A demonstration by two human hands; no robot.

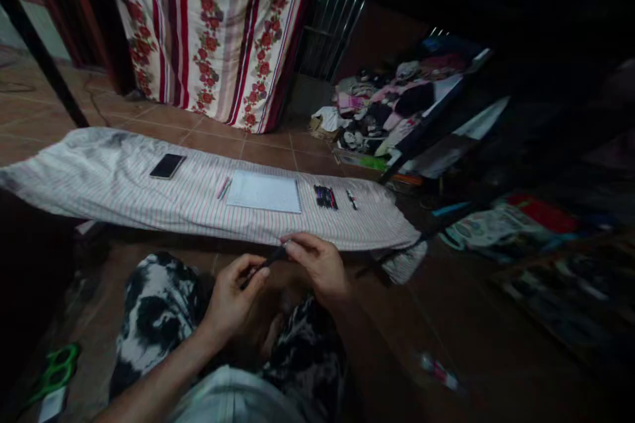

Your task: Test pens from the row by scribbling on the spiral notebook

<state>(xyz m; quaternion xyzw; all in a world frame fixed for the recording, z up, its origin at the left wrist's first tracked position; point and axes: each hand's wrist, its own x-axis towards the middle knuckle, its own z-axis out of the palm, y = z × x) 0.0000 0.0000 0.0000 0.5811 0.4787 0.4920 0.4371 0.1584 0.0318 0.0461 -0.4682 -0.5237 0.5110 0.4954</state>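
Observation:
Above my lap, just off the near edge of the cloth-covered bench (198, 215), a slim black pen (274, 256) is held slantwise between both hands. My left hand (233, 294) is closed round its lower end, thumb and fingers pinching the barrel. The fingers of my right hand (317, 264) pinch its upper end, where something small and pale shows; I cannot make out what. On the striped cloth lies an open spiral notebook (264, 190) with a pale page. To its right rests a row of several dark pens (325, 197), with a couple of smaller pens (351, 199) beyond.
Left of the notebook are a pinkish pen (223, 188) and a phone (167, 166). A flowered curtain (213, 33) hangs behind the bench. Heaped clothes (381, 106) lie at the back right. A bottle (439, 371) and a green object (58, 367) are on the floor.

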